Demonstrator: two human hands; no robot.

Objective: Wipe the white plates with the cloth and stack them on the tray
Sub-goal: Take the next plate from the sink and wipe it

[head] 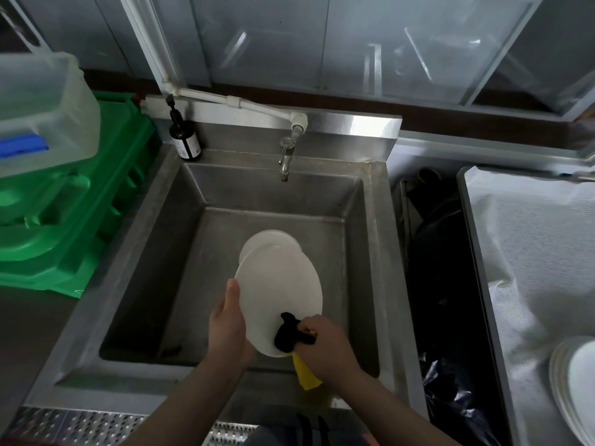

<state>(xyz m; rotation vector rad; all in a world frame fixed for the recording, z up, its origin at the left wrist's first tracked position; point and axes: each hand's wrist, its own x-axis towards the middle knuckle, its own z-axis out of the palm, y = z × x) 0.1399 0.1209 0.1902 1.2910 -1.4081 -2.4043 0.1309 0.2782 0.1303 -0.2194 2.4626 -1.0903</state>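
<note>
- Two white plates are seen over the steel sink (370, 226) at the centre of the frame: a held plate (283, 284), tilted on edge, and a second plate (267, 241) just behind and above it, partly hidden; whether that one is lying in the basin cannot be told.
- A further stack of white plates (571, 387) is seen at the lower right edge, resting on a cloth-lined tray (528, 252); the number in the stack cannot be counted.
- One cloth (294, 333) is present, bunched up, dark on the part pressed to the plate and yellow on the tail hanging below the right hand.
- The held plate is plain, round, glossless white, with its face turned toward the right of the frame.
- The left hand (227, 326) is wrapped round the plate's lower left rim, the thumb laid along the edge and the fingers hidden behind it.
- The right hand (325, 346) is curled round the cloth, which is pressed against the plate's lower right part.
- Both forearms are seen entering from the bottom of the frame, converging over the sink's front edge.
- One tap (285, 156) is mounted above the basin, and one dark pump bottle (185, 136) is stood on the sink's back left corner.
- Green plastic crates (80, 220) are stacked at the left, with a clear tub (42, 114) set on top.
- A black bin bag (450, 317) is seen between sink and tray.
</note>
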